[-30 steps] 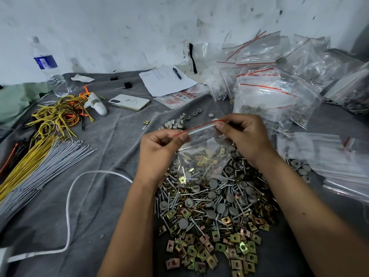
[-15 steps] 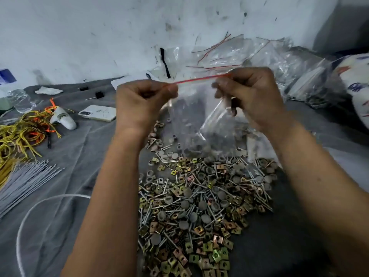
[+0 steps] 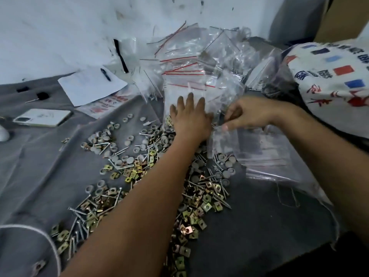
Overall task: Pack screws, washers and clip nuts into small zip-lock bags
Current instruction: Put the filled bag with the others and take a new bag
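A white phone (image 3: pixel 43 117) lies at the left edge, a pen (image 3: pixel 105 74) on paper (image 3: pixel 91 84) above it, a printed cloth (image 3: pixel 337 80) at upper right.

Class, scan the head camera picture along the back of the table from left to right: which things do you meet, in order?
White phone → sheet of paper with a pen on it → heap of zip-lock bags → printed cloth bag.

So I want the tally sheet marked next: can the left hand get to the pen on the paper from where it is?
Probably yes. The left hand lies flat on the bag pile, holding nothing, and the pen lies uncovered on the paper farther left, with only loose washers on the cloth between.
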The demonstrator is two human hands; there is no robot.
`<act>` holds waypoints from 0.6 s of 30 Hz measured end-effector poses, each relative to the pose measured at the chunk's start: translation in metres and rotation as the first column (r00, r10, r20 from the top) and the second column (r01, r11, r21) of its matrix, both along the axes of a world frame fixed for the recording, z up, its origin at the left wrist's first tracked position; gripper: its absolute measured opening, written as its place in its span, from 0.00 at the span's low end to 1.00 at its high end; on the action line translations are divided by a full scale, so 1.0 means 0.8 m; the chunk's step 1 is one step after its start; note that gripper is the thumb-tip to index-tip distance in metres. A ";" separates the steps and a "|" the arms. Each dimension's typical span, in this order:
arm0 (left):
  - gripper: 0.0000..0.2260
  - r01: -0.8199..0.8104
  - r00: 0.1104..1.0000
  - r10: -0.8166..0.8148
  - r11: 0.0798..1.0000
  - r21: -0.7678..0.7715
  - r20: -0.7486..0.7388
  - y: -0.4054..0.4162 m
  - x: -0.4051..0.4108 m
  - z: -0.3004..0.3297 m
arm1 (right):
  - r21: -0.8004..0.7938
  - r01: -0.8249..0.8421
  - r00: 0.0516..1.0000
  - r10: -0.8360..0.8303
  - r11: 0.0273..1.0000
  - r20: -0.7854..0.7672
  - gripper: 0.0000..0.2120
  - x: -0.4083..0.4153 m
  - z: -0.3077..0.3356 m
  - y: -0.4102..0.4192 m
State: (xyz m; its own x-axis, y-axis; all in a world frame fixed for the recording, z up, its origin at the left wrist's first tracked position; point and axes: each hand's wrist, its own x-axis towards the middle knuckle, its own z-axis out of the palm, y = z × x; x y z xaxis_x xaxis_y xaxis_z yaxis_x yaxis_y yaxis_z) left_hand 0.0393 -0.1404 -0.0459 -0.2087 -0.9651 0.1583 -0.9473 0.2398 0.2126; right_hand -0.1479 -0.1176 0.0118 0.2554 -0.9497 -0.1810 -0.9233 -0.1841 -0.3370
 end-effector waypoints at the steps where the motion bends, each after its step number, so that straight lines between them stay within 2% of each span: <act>1: 0.27 0.002 1.000 -0.002 1.000 -0.016 0.006 -0.006 -0.001 -0.003 | 0.018 -0.033 0.998 0.034 0.999 -0.054 0.17 0.002 -0.009 0.005; 2: 0.27 0.006 1.000 -0.006 1.000 -0.015 0.008 -0.012 -0.002 -0.001 | 0.008 -0.044 0.997 0.044 0.999 -0.065 0.16 0.005 -0.017 0.008; 6: 0.26 0.026 0.998 -0.022 0.998 0.064 -0.060 -0.023 0.003 0.018 | -0.146 -0.026 0.994 0.040 0.989 0.099 0.06 -0.003 -0.024 0.013; 8: 0.24 0.041 0.980 -0.047 0.998 -0.037 -0.192 -0.012 0.003 0.028 | -0.186 0.030 0.987 0.000 0.982 0.161 0.06 -0.013 -0.016 0.015; 9: 0.21 0.064 0.955 -0.092 0.992 -0.110 -0.282 -0.002 0.001 0.032 | -0.157 0.067 0.964 -0.024 0.985 0.264 0.07 -0.015 -0.011 0.017; 10: 0.19 0.088 0.900 -0.145 0.984 -0.155 -0.411 0.009 -0.001 0.038 | -0.126 0.103 0.916 -0.045 0.987 0.399 0.07 -0.015 -0.005 0.021; 11: 0.17 0.098 0.791 -0.162 0.985 -0.139 -0.590 0.023 -0.003 0.045 | -0.116 0.142 0.843 -0.059 0.983 0.534 0.07 -0.013 0.000 0.025; 12: 0.17 0.110 0.635 -0.116 0.992 -0.060 -0.764 0.037 -0.003 0.054 | -0.126 0.190 0.761 -0.065 0.974 0.646 0.06 -0.010 0.003 0.028; 13: 0.18 0.135 0.478 -0.023 0.990 0.048 -0.878 0.049 -0.001 0.061 | -0.146 0.240 0.690 -0.063 0.960 0.721 0.06 -0.005 0.007 0.031; 14: 0.17 0.176 0.361 0.050 0.977 0.121 -0.931 0.058 0.004 0.064 | -0.160 0.272 0.635 -0.052 0.949 0.771 0.06 0.000 0.010 0.034; 16: 0.08 0.199 0.256 0.097 0.968 0.151 -0.962 0.076 0.023 0.065 | -0.150 0.265 0.543 -0.019 0.953 0.839 0.07 0.015 0.013 0.039; 18: 0.04 0.164 0.159 0.102 0.978 0.129 -0.982 0.091 0.050 0.066 | -0.084 0.178 0.463 -0.009 0.980 0.886 0.12 0.032 0.015 0.046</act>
